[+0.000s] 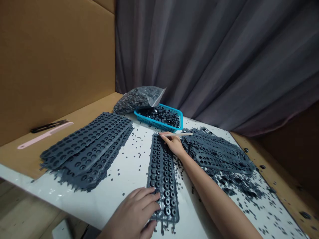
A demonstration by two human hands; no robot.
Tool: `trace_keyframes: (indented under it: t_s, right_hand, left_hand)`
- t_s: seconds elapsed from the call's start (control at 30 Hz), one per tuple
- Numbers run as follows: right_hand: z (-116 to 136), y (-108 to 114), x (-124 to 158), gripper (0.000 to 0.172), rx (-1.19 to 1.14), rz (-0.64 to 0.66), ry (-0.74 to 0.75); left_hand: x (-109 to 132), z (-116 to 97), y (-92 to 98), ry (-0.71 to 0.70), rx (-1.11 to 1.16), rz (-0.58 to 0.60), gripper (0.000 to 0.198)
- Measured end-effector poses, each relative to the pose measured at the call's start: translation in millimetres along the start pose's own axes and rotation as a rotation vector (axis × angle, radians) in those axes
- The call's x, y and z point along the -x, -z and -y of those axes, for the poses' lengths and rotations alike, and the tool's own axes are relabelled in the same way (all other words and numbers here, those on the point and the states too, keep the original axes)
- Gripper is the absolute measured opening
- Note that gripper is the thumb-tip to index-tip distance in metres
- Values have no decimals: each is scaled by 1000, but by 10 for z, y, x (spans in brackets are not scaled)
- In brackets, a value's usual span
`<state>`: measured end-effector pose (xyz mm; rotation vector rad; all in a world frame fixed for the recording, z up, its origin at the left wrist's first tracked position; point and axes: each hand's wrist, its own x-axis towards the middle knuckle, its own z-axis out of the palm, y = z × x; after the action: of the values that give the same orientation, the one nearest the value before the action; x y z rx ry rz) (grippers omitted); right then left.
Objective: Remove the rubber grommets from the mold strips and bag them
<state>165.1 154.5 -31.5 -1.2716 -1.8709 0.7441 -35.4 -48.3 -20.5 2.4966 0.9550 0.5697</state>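
A dark grey rubber strip (162,176) full of small rings lies lengthwise on the white table (129,172). My left hand (136,212) rests flat on the strip's near end, fingers stretched out over it. My right hand (173,143) reaches to the strip's far end and pinches a thin pale stick (183,134), whose tip touches the strip's far corner.
A stack of punched-out strips (87,149) lies at the left, another heap (219,152) at the right. A blue basket (160,118) of rings and a plastic bag (139,98) of rings stand behind. Pink comb (45,135) and black clippers (48,126) lie far left. Small scraps litter the table.
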Motion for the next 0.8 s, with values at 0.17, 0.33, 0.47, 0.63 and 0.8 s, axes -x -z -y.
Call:
trace_keyframes:
  t_s: [0.17, 0.33, 0.47, 0.63, 0.8]
  right_hand:
    - [-27, -21, -10, 29, 14, -15, 16]
    - [-23, -19, -6, 32, 37, -24, 46]
    - [-25, -36, -25, 27, 93, -23, 110]
    - [34, 4, -26, 18, 193, 76, 227]
    - [129, 66, -12, 13, 313, 176, 289]
  left_hand:
    - [-12, -16, 23, 11, 9, -10, 36]
    - [0, -10, 14, 10, 11, -16, 37]
    - [-2, -7, 13, 16, 10, -14, 37]
    - [-15, -27, 29, 8, -12, -12, 36]
    - [0, -30, 20, 12, -25, -6, 37]
